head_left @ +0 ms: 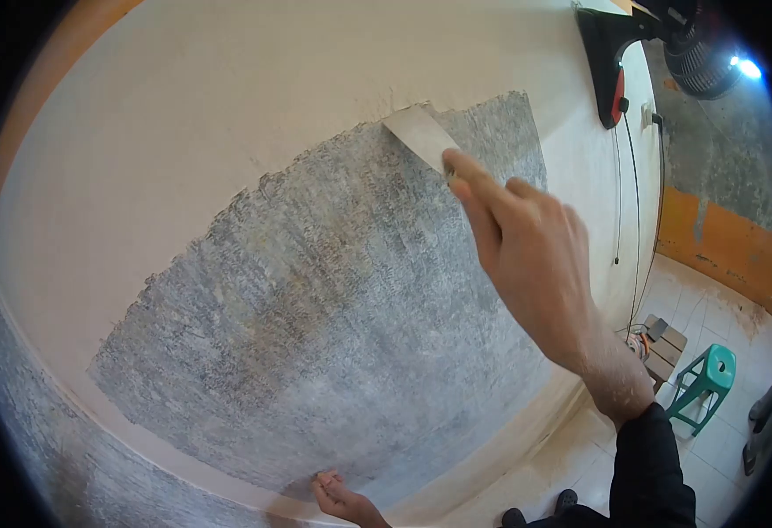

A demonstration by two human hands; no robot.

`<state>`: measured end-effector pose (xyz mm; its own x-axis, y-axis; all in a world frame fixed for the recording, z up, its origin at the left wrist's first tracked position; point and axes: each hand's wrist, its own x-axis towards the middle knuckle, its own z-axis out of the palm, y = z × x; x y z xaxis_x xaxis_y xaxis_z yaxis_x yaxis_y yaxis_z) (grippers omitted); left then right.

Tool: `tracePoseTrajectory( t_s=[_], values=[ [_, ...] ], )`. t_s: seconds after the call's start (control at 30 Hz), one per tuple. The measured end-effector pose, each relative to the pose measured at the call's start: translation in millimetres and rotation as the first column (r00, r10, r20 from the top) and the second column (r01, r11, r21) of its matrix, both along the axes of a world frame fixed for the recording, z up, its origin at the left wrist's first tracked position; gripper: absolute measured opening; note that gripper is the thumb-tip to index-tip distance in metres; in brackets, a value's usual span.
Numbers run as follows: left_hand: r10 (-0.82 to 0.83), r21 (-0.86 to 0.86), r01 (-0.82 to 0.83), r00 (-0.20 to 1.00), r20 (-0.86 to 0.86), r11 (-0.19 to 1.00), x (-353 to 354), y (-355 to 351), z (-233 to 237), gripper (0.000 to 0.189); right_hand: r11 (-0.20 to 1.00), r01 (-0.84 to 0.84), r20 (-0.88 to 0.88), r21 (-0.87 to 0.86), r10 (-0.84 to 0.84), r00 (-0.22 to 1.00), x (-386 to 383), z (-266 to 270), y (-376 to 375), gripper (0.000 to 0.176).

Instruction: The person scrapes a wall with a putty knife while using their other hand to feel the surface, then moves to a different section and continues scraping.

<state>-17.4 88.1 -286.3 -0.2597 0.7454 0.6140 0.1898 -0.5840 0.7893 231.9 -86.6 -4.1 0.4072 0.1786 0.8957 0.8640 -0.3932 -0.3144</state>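
Observation:
My right hand (pixel 527 229) is wrapped round the handle of a putty knife (pixel 423 136), with the index finger stretched along it toward the wide pale blade. The blade lies against the wall at the ragged upper edge of a rough grey patch (pixel 360 290), where the smooth cream coating (pixel 227 97) meets it. Most of the handle is hidden in my fingers. At the bottom of the view, my left hand (pixel 340 499) has its fingers curled close to the lower edge of the grey patch. Nothing shows in that hand.
A fan (pixel 707 62) with a black bracket hangs on the wall at upper right, near a bright light. Cords (pixel 637 202) dangle below it. On the tiled floor stand a green stool (pixel 716 370) and a small wooden stool (pixel 663 350). Part of another person shows at far right.

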Motion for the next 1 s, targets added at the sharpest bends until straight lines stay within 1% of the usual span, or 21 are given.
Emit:
tracePoseTrajectory(
  t_s=[0.03, 0.13, 0.23, 0.3, 0.43, 0.53, 0.63, 0.7, 0.73, 0.83, 0.93, 1.0],
  values=[
    [0.005, -0.012, -0.005, 1.000, -0.008, 1.000, -4, 0, 2, 0.035, 1.000, 0.008, -0.006, 0.010, -0.008, 1.000, -3, 3, 1, 0.031],
    [-0.032, 0.007, 0.032, 0.998, -0.053, 0.999, -8, 0, 1, 0.034, 0.999, -0.051, 0.004, 0.008, 0.051, 0.999, -9, -3, 6, 0.032],
    [-0.039, 0.015, 0.040, 0.998, -0.042, 0.999, -9, 0, 1, 0.034, 1.000, 0.011, 0.034, 0.028, -0.012, 0.999, -15, -2, 10, 0.032],
    [-0.044, 0.020, 0.044, 0.999, -0.025, 0.999, -7, 2, 0, 0.033, 1.000, -0.013, 0.034, 0.026, 0.012, 0.999, -17, -5, 11, 0.032],
    [-0.104, -0.021, 0.103, 0.994, -0.017, 0.994, -12, -3, 5, 0.032, 0.999, -0.027, -0.045, 0.018, 0.028, 0.999, -18, -1, 12, 0.031],
    [-0.082, -0.020, 0.082, 0.996, -0.018, 0.996, -12, 0, 4, 0.037, 0.999, -0.006, 0.053, 0.050, 0.004, 0.999, -19, 3, 16, 0.031],
    [-0.116, -0.012, 0.116, 0.993, -0.008, 0.993, -17, 1, 2, 0.037, 0.999, -0.047, -0.043, 0.009, 0.047, 0.998, -21, -9, 13, 0.031],
    [-0.125, -0.016, 0.124, 0.992, -0.025, 0.992, -21, 2, 1, 0.035, 0.998, -0.055, -0.034, 0.043, 0.057, 0.998, -25, 5, 12, 0.031],
    [-0.137, -0.021, 0.136, 0.990, -0.030, 0.990, -18, 2, 0, 0.034, 0.997, -0.053, -0.026, 0.055, 0.054, 0.998, -25, 11, 10, 0.031],
    [-0.155, 0.033, 0.156, 0.987, -0.040, 0.987, -20, 4, -1, 0.034, 0.999, -0.039, 0.057, 0.031, 0.037, 0.998, -13, -16, 9, 0.030],
    [-0.140, 0.003, 0.140, 0.990, -0.008, 0.990, -17, 2, -3, 0.034, 0.997, -0.023, -0.043, 0.079, 0.027, 0.999, -3, -5, 13, 0.030],
    [-0.128, 0.003, 0.128, 0.992, -0.014, 0.992, -11, 2, -5, 0.034, 0.995, -0.008, 0.010, 0.095, 0.007, 1.000, -1, -6, 7, 0.031]
  ],
)
